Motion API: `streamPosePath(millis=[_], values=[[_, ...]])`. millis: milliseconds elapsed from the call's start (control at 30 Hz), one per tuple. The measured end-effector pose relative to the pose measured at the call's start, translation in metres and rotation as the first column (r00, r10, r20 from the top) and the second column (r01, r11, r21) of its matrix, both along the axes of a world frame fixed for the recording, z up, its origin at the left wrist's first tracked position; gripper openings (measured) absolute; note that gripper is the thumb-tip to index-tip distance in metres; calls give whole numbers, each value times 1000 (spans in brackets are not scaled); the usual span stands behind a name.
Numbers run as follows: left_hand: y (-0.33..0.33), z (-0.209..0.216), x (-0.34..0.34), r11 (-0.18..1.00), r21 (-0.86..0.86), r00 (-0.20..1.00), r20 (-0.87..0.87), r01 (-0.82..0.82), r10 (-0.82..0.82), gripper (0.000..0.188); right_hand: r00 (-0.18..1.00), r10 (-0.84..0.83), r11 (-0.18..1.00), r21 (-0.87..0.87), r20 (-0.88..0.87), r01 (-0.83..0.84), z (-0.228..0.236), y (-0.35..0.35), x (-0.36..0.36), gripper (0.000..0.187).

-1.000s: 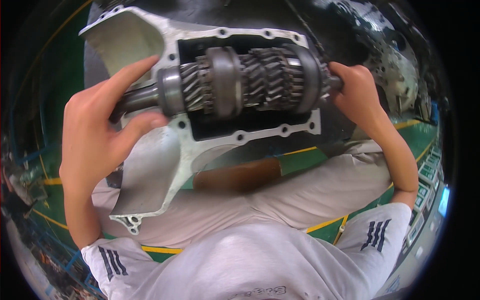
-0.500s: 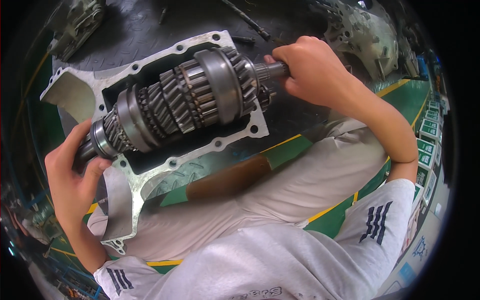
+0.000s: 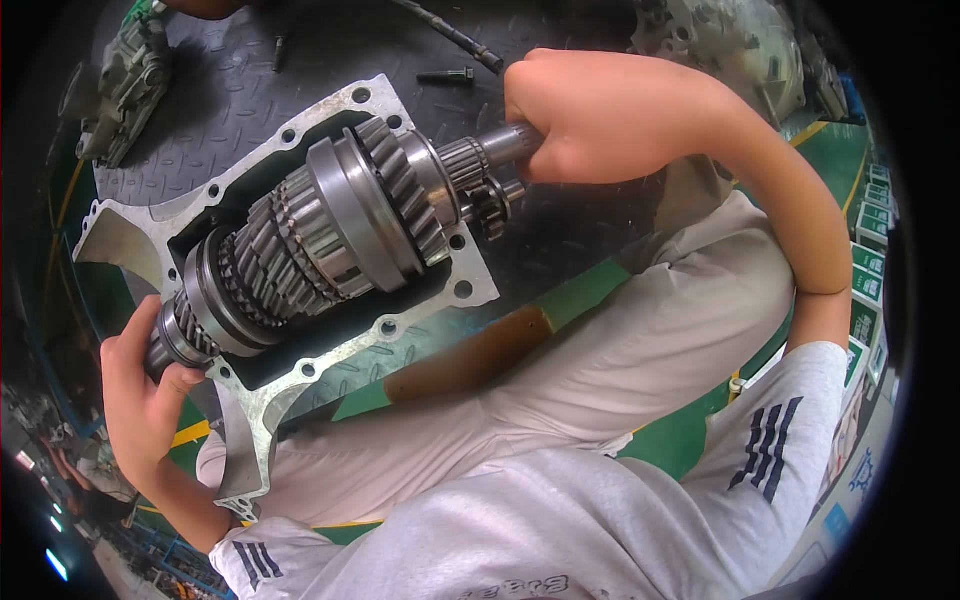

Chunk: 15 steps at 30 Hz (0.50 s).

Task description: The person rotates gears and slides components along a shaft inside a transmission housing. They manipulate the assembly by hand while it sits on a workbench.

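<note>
A gear shaft with several helical gears and smooth rings lies slantwise across the opening of a light metal gearbox housing. My left hand is wrapped round its lower left end, thumb and fingers on either side of the end bearing. At the upper right, my right hand is closed in a fist round the thin splined end. Beneath that end, a smaller toothed gear juts out past the housing's right edge. The shaft's underside is hidden inside the housing.
On the dark tread-plate bench lie a bolt, a smaller bolt and a long dark rod. Metal castings stand at the far left and far right. Boxes line the right side.
In view, the housing and shaft have shifted left, and the shaft sits at a somewhat different angle. Both hands keep their hold. A brown rounded shape has appeared at the top edge.
</note>
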State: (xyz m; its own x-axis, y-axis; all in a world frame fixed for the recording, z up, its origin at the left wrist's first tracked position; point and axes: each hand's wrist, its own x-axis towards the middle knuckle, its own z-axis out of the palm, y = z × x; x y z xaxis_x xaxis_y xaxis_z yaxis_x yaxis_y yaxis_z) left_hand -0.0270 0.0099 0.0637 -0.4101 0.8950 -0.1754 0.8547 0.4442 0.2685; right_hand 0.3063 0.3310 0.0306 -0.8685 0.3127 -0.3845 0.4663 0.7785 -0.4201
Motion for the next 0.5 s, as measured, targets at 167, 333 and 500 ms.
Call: streamPosePath(millis=[167,333,500], values=[[-1,0,-1,996,-35,995,46,-84,86,106,927,96,918,393,-361,58,-22,-27,23,23],[8,5,10,999,-30,999,34,-27,28,99,800,293,806,585,-523,87,-43,-22,29,25],[25,10,19,998,-63,998,59,0,4,81,828,288,787,612,-480,81,-52,-15,24,17]])
